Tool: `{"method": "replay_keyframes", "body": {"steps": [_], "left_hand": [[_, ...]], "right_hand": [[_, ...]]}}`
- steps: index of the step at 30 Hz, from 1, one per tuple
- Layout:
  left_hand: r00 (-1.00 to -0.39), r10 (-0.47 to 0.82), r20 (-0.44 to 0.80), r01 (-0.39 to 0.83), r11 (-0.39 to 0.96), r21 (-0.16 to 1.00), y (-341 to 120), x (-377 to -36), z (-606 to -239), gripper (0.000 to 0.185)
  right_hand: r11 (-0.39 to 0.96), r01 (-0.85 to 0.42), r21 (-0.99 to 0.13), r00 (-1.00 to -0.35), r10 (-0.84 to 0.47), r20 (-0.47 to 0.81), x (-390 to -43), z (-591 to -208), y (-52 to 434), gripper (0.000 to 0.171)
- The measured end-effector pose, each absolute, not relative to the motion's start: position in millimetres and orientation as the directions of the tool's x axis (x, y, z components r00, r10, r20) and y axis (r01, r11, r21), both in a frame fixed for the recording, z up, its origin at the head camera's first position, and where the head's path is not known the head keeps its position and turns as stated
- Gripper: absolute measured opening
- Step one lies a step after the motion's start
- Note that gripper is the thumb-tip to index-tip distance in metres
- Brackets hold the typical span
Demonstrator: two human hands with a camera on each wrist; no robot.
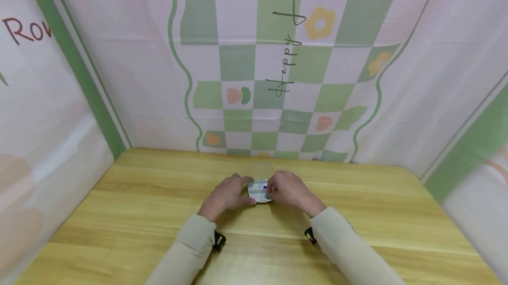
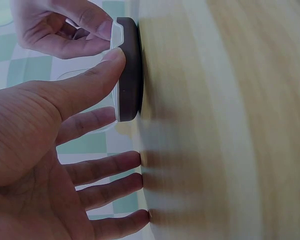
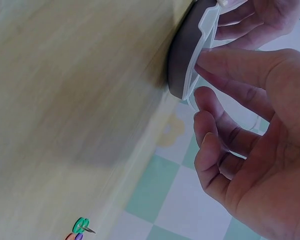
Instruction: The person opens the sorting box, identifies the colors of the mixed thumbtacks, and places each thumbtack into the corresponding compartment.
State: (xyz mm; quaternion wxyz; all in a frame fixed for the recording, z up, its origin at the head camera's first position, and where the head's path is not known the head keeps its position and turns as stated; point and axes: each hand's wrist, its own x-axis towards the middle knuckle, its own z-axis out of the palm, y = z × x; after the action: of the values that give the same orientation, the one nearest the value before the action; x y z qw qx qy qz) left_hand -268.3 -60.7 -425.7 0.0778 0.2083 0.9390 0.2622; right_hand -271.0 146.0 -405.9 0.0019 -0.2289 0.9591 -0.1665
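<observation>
A small pill-organiser-like case point(image 1: 255, 185) with a dark base and a white divided inside lies on the table, its clear lid point(image 1: 260, 170) raised at the back. Something purple point(image 1: 265, 187) shows in a right-hand compartment. My left hand point(image 1: 228, 194) holds the case's left side between thumb and index finger; in the left wrist view the other fingers point(image 2: 110, 167) are spread, tips by the tabletop. The thumb and index finger of my right hand point(image 1: 289, 189) reach into the right side of the case. Whether anything is between those fingertips is hidden.
Flat-headed tacks lie on the wooden table point(image 3: 90, 115) in the right wrist view: a green one point(image 3: 81, 225), with orange and purple ones at the frame edge. A printed checkered cloth point(image 1: 274, 64) hangs behind the table, with cloth at both sides too.
</observation>
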Motion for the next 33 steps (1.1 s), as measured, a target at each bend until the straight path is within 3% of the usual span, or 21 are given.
{"method": "replay_keyframes", "body": {"steps": [15, 33], "left_hand": [[-0.899, 0.436, -0.031, 0.358, 0.775, 0.522, -61, -269, -427, 0.065], [-0.904, 0.425, -0.052, 0.334, 0.775, 0.537, -61, -267, -424, 0.066]], "right_hand": [[0.842, -0.447, -0.303, -0.892, -0.445, 0.080, -272, -404, 153, 0.008], [0.879, -0.386, -0.281, -0.921, -0.385, 0.061, -272, -390, 201, 0.005]]}}
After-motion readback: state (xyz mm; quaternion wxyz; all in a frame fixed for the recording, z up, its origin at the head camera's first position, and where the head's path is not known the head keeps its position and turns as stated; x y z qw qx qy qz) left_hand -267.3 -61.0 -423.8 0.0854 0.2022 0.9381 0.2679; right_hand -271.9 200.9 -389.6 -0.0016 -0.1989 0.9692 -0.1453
